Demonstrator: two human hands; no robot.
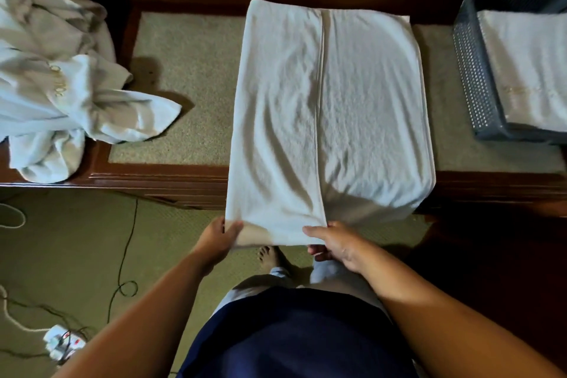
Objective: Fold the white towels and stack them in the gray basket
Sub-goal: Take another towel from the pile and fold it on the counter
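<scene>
White towel (328, 113) lies on the bench, folded lengthwise, its near end hanging off the front edge; gray basket (472, 70) sits well to the right. I'd lift both grips level and taut, laying the end square on the far edge. Left hand (219, 239) pinches the near left corner, right hand (334, 244) pinches the hem at the centre seam, forearms extended.

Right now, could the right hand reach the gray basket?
Probably yes: nothing stands between the right hand and the gray basket, though that hand is busy gripping the near edge of the towel.
</scene>
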